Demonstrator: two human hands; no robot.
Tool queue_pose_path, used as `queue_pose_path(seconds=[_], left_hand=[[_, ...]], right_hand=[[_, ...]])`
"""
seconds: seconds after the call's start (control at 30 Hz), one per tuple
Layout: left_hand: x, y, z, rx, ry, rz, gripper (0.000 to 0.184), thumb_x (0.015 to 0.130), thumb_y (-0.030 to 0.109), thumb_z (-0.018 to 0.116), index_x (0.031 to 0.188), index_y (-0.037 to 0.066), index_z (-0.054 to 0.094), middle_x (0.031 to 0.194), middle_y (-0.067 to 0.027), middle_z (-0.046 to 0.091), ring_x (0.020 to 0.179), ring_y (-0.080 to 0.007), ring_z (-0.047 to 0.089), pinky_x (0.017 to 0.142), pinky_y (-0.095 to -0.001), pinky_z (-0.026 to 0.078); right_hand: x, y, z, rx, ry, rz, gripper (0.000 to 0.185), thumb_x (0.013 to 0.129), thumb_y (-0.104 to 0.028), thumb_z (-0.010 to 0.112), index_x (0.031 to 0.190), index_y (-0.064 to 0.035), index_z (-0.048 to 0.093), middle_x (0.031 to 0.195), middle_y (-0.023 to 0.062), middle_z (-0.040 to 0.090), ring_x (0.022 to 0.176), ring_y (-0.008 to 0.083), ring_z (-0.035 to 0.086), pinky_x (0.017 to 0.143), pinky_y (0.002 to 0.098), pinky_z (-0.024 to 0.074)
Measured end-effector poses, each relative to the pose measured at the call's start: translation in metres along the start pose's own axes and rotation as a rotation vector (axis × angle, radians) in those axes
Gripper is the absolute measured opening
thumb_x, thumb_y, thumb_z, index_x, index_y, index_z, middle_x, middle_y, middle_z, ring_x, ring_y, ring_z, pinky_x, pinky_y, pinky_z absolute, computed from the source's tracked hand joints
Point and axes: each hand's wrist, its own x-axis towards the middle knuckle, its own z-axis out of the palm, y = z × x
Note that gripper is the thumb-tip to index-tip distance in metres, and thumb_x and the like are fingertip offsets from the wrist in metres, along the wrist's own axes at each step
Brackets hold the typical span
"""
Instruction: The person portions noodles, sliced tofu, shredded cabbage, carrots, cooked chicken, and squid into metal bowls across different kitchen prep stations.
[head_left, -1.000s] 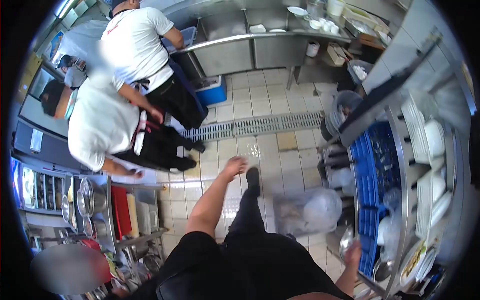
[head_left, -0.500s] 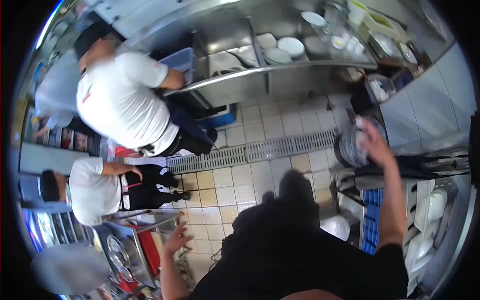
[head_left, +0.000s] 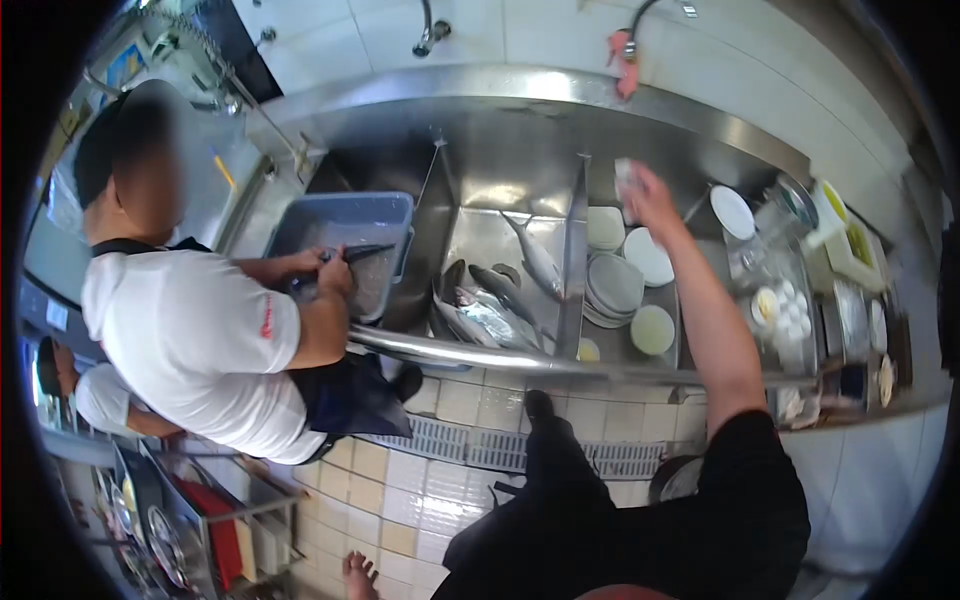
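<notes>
Change: right hand (head_left: 652, 203) has moved from in front of the sink (head_left: 480, 356) to above it, bringing its pale item (head_left: 625, 175) over the plate basin (head_left: 600, 195).
Right hand: fingers closed around the small pale item, near the sink's back wall.
Left hand (head_left: 360, 577): low in front of the sink, fingers loosely spread, apparently holding nothing.
Plate basin: stacked white plates (head_left: 613, 280) in the sink, below the right arm.
Middle basin (head_left: 480, 225): several silvery fish (head_left: 540, 262) in the sink's centre.
Tub (head_left: 345, 207): blue-grey, in the sink's left end, apparently holding water; 1 co-worker (head_left: 200, 340) grips a dark fish (head_left: 368, 250) over it.
</notes>
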Motion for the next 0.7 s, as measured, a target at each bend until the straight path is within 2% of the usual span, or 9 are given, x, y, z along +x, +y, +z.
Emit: queue_pose_path(seconds=[0.1,0.17,0.2,0.27,0.3,0.37,0.5,0.67,0.7], left_hand=[[-0.031,-0.119,-0.008,-0.115,-0.043,-0.341,0.048,0.095,0.040,0.044,0.134,0.011,0.042,0.115,-0.0137,0.055,0.097,-0.0324,0.056,0.075,-0.0532,0.051],[-0.078,-0.174,0.003,-0.202,0.028,-0.018,0.036,0.099,0.031,0.045,0.122,0.005,0.051,0.086,-0.0041,0.057,0.073,-0.0163,0.058,0.057,-0.0305,0.051],[-0.110,-0.181,-0.010,-0.252,-0.072,-0.017,0.029,0.099,0.027,0.045,0.118,0.006,0.054,0.094,-0.0058,0.061,0.077,-0.0167,0.060,0.056,-0.0320,0.051],[-0.184,-0.167,0.014,-0.243,0.447,-0.222,0.027,0.092,0.024,0.056,0.111,0.005,0.060,0.104,-0.0148,0.062,0.093,-0.0228,0.062,0.065,-0.0370,0.053],[-0.197,-0.230,0.000,0.139,0.503,0.070,0.037,0.087,0.028,0.064,0.115,0.005,0.057,0.103,-0.0148,0.062,0.095,-0.0262,0.060,0.067,-0.0378,0.052],[-0.276,-0.133,0.034,-0.280,0.645,-0.455,0.040,0.085,0.031,0.067,0.116,0.008,0.056,0.101,-0.0098,0.062,0.089,-0.0226,0.062,0.066,-0.0363,0.051],[-0.316,-0.154,0.079,-0.439,0.639,-0.642,0.040,0.085,0.032,0.066,0.117,0.011,0.056,0.104,-0.0073,0.059,0.087,-0.0219,0.062,0.070,-0.0370,0.050],[-0.325,-0.166,0.125,-0.598,0.518,-0.650,0.049,0.085,0.031,0.068,0.125,0.010,0.050,0.103,-0.0080,0.058,0.082,-0.0188,0.060,0.062,-0.0315,0.048],[-0.321,-0.166,0.130,-0.609,0.518,-0.657,0.049,0.085,0.031,0.068,0.125,0.010,0.050,0.103,-0.0080,0.058,0.082,-0.0188,0.060,0.062,-0.0315,0.048]], right_hand=[[0.174,0.011,0.007,-0.102,0.150,0.161,0.023,0.093,-0.031,0.055,0.105,-0.0109,0.056,0.087,0.0017,0.056,0.072,0.0166,0.054,0.059,0.0322,0.0448],[0.341,0.098,-0.017,0.208,0.001,-0.057,0.042,0.096,-0.043,0.044,0.119,-0.0082,0.050,0.103,0.0083,0.058,0.093,0.0230,0.058,0.070,0.0378,0.0512],[0.409,0.120,-0.044,0.247,-0.434,0.223,0.051,0.096,-0.042,0.045,0.132,-0.0049,0.044,0.117,0.0127,0.059,0.118,0.0285,0.051,0.089,0.0419,0.0488],[0.440,0.085,-0.054,1.149,-1.542,-0.070,0.051,0.097,-0.030,0.041,0.141,-0.0040,0.035,0.147,0.0130,0.037,0.139,0.0325,0.027,0.116,0.0471,0.0207],[0.450,0.074,-0.068,1.214,-1.133,0.231,0.043,0.095,-0.028,0.047,0.132,-0.0046,0.045,0.139,0.0110,0.045,0.138,0.0314,0.029,0.115,0.0450,0.0249],[0.490,0.067,-0.101,1.111,-0.090,0.618,0.030,0.092,-0.024,0.057,0.114,-0.0057,0.066,0.125,0.0070,0.061,0.136,0.0291,0.034,0.112,0.0408,0.0332],[0.444,0.068,-0.121,1.367,-0.051,0.722,0.016,0.090,-0.024,0.053,0.102,-0.0150,0.060,0.111,0.0039,0.056,0.111,0.0258,0.039,0.090,0.0409,0.0359],[0.311,0.117,-0.154,2.223,-0.132,1.577,0.005,0.087,-0.024,0.049,0.088,-0.0267,0.052,0.093,0.0000,0.050,0.080,0.0218,0.047,0.064,0.0410,0.0394],[0.301,0.155,-0.173,2.244,-0.309,1.547,0.024,0.091,-0.034,0.045,0.115,-0.0304,0.043,0.120,-0.0020,0.042,0.108,0.0222,0.039,0.086,0.0461,0.0317]])
